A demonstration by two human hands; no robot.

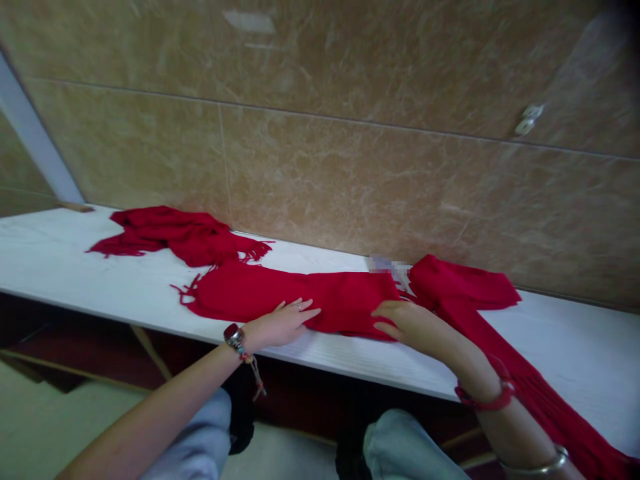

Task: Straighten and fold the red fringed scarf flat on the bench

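The left hand (281,325) rests, fingers apart, on a flat, fringed red fabric scarf (345,297); the right hand (409,325) touches the scarf's right end, whether gripping cannot be told.

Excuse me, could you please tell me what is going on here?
A person is handling a red scarf spread lengthwise on a white table beside a tiled wall. The left hand rests on its front part, fingers spread, and the right hand is at its right end. A crumpled red scarf lies farther left, and another red scarf lies bent on the right, one length trailing toward the person's side.
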